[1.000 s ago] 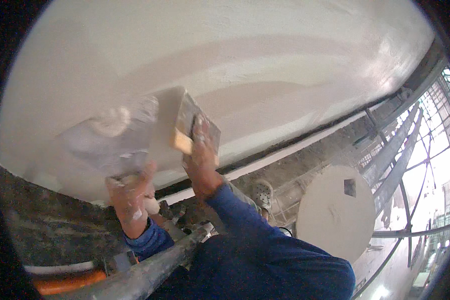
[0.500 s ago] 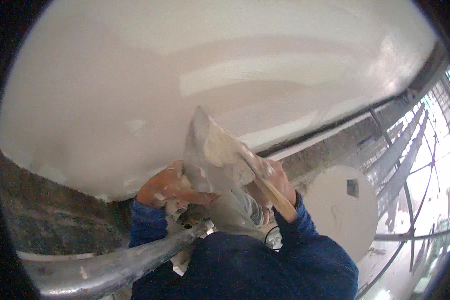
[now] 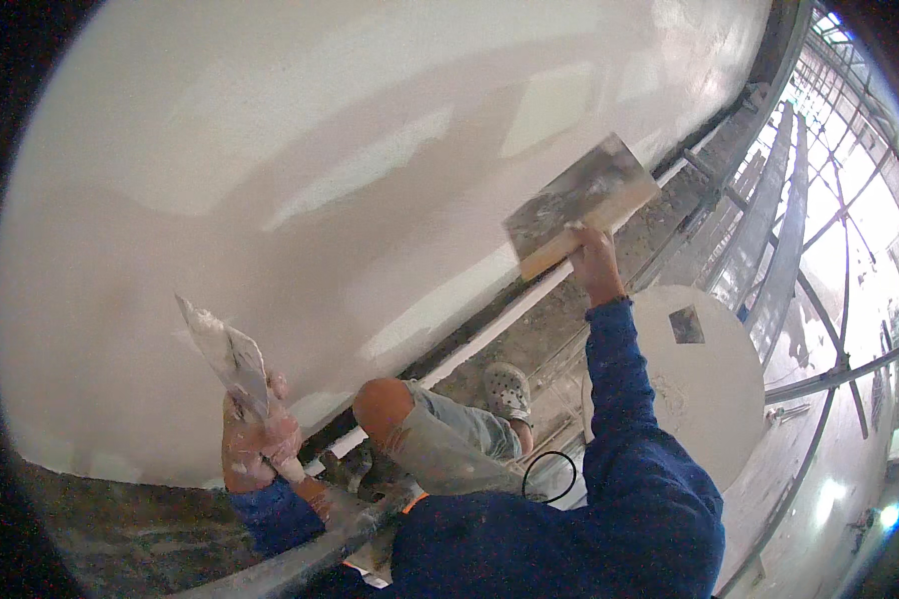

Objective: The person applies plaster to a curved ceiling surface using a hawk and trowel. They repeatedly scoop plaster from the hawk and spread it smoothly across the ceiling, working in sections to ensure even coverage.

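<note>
My left hand (image 3: 260, 439), smeared with pale plaster, is closed round a putty knife (image 3: 228, 357). Whitish paste clings to its blade, which points up in front of the wall. Out to the right, my right hand (image 3: 594, 262) grips a wide rectangular plastering blade (image 3: 581, 200) by the pale wooden strip along its near edge. Grey smears cover the metal face. The blade lies over the lower part of the wall (image 3: 300, 120); whether it touches cannot be told. Lighter patches and curved bands of paste mark this wall.
A dark gap and pale ledge (image 3: 499, 324) run along the wall's foot. My bent knee (image 3: 382, 404) and grey clog (image 3: 509, 389) are below. A metal pipe (image 3: 290, 564) crosses lower left. At right are a round pale surface (image 3: 649, 399) and scaffold poles (image 3: 839, 299).
My hands have parted from close together in front of me. The left has moved left and down with the putty knife, the right up and right with the wide blade. The view has turned.
</note>
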Demonstrator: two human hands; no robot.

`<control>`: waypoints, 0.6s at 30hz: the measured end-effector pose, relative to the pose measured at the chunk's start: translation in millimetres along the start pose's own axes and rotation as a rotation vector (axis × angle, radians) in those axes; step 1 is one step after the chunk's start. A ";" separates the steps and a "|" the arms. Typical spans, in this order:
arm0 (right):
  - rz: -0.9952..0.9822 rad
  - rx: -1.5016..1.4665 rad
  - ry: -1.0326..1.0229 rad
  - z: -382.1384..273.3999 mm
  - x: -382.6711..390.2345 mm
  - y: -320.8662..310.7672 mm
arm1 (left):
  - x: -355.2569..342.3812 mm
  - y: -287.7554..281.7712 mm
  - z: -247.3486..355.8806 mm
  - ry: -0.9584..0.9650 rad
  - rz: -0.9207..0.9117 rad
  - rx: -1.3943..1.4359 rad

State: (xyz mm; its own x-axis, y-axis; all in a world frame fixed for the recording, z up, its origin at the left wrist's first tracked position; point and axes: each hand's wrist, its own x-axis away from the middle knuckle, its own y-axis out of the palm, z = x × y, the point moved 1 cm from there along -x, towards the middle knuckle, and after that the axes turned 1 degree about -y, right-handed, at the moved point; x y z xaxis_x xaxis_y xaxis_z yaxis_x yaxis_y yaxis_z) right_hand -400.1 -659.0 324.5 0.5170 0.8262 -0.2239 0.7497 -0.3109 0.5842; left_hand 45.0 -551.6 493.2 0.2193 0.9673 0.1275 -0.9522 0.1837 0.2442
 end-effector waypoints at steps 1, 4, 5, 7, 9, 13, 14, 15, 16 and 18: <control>-0.064 0.215 -0.174 -5.4 -11.6 6.2 | -0.9 -3.7 -4.3 -0.005 -0.010 0.014; -0.104 0.611 -0.315 -20.0 -85.8 0.1 | -5.8 -9.2 -13.5 -0.022 -0.045 0.060; -0.041 0.734 -0.384 -23.0 -118.3 7.2 | -1.8 -8.7 -9.3 -0.016 -0.040 0.055; -0.007 0.865 -0.468 -28.5 -168.8 16.1 | 2.8 -13.5 -4.4 0.014 -0.022 0.050; -0.031 0.887 -0.470 -29.7 -189.8 15.0 | -2.1 -20.8 -10.5 0.019 -0.014 0.051; 0.045 0.757 -0.396 -13.2 -173.3 36.6 | -7.1 -29.9 -17.2 0.026 0.023 0.032; 0.030 0.768 -0.453 -7.9 -171.5 38.0 | -8.8 -30.4 -18.3 0.041 0.031 0.027; 0.013 0.777 -0.500 1.3 -158.2 47.9 | -9.0 -31.4 -18.1 0.043 0.039 0.045; -0.014 0.753 -0.494 8.3 -144.7 56.7 | -9.8 -31.5 -18.3 0.050 0.046 0.067; -0.080 0.674 -0.415 10.2 -100.3 92.2 | -6.5 -29.6 -14.3 0.050 0.083 0.047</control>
State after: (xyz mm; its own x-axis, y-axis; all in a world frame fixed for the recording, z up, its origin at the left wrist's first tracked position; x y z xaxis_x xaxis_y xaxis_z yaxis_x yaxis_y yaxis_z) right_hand -378.6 -775.3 392.9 0.4634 0.6565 -0.5952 0.8107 -0.5853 -0.0145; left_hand 68.7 -560.8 471.4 0.1279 0.9866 0.1018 -0.9553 0.0949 0.2800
